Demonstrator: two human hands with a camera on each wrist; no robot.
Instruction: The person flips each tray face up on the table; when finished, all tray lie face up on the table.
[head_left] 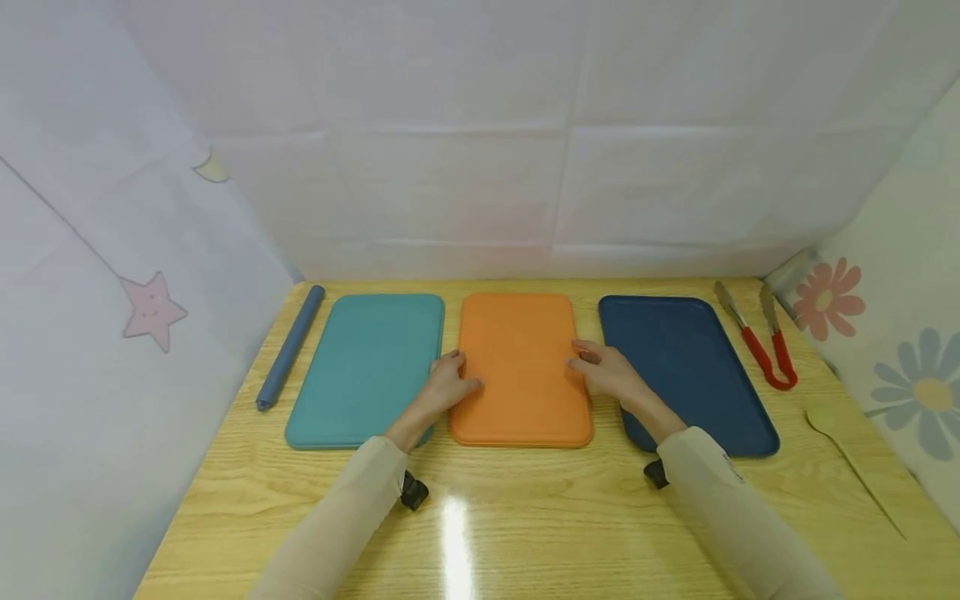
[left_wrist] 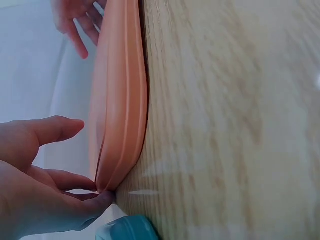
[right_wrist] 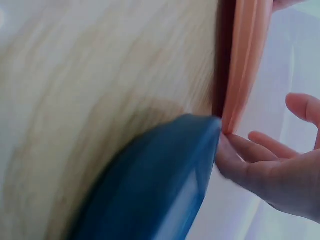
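Observation:
An orange tray [head_left: 521, 367] lies on the wooden table between a teal tray [head_left: 367, 367] and a navy blue tray [head_left: 682, 367]. At its left edge, my left hand [head_left: 447, 386] has its fingertips against the rim, while the thumb [left_wrist: 62, 129] stands apart above the surface. My right hand [head_left: 609, 372] reaches across the navy tray's near-left side, and its fingertips touch the orange tray's right edge. In the right wrist view that thumb [right_wrist: 304, 107] is also raised and apart. A dark strip shows beneath the orange rim there. Neither hand pinches the tray.
On the far left lies a blue cylindrical rod [head_left: 291, 347]. Tongs with red handles [head_left: 767, 358] lie right of the navy tray, with a long-handled gold spoon [head_left: 847, 458] closer to me. A white cloth backdrop [head_left: 450, 167] rises behind the table's far edge.

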